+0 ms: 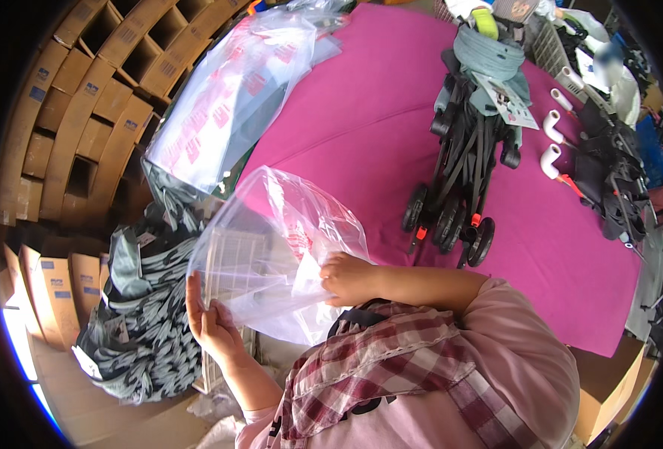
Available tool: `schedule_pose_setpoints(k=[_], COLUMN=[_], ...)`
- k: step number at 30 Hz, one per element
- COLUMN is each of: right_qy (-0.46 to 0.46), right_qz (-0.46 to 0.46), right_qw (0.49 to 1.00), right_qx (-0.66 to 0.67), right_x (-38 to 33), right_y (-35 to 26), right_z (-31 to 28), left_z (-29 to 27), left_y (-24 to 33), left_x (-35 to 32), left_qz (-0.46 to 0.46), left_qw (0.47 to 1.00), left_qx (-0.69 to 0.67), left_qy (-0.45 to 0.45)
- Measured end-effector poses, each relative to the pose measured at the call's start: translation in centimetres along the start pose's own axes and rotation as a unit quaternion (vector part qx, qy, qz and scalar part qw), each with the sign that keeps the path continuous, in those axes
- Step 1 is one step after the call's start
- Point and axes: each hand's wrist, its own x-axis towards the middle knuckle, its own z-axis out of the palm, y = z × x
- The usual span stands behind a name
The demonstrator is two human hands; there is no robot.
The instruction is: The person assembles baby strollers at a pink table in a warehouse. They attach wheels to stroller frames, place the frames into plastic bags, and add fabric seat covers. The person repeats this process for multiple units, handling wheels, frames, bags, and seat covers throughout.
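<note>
From my remote seat I had the clear plastic bag (290, 243) spread in front of the person's body, at the near edge of the magenta cloth (361, 97), its film ballooned and creased, with red print showing through on its right part. The right hand (346, 278) had its fingers bent together on the film, pinching a gathered fold. The left hand (215, 329) was half open at the bag's left edge, index finger pointing up and thumb apart from it; I could not tell whether it gripped the film or only touched it. Behind the film I made out a pale wire crate (238, 258), blurred by the plastic. Just left of that hand, a heap of grey and black patterned fabric (152, 314) crowded the space, and past it cardboard boxes (114, 105) were stacked high. Beyond the bag lay a pile of clear bags with red print (219, 97). To the right, a folded stroller (462, 165) took up the cloth, its wheels near the right forearm and a grey-green fabric bundle (489, 56) at its far end. White tubular pieces (551, 161) and a clutter of black parts (608, 172) lined the cloth's right side.
</note>
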Motion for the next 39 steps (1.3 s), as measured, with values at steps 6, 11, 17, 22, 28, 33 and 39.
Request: schedule_pose_setpoints(k=[6,11,17,22,28,33,39], right_qy=[-0.201,0.476,0.411,0.498,0.4,0.253,0.127], right_qz=[0.059,0.218,0.233,0.623,0.647,0.661,0.583], right_qw=[0.935,0.852,0.868,0.596,0.58,0.663,0.728], right_qx=[0.285,0.006,-0.153,-0.094,0.291,0.243,0.338], right_x=[4.9,8.4,-1.8,-20.0,-28.9,-29.3,-25.9], right_y=[0.9,6.0,-0.8,4.7,6.9,9.0,11.3], right_z=[-8.4,-10.6,-6.4,1.5,7.8,3.5,1.1], left_z=[-4.2,-0.7,1.2,5.3,13.3,19.8,23.9], left_y=[-1.3,-1.8,-7.5,-14.9,-24.4,-28.4,-26.7], left_x=[2.1,6.7,10.3,9.2,2.9,-0.5,-1.0], left_qz=[0.009,-0.017,-0.073,-0.096,-0.211,-0.224,-0.114], left_qw=[0.897,0.897,0.912,0.817,0.717,0.651,0.762], left_qx=[-0.005,-0.034,-0.01,0.166,0.201,0.286,0.221], left_qy=[-0.441,-0.441,-0.404,-0.543,-0.633,-0.667,-0.598])
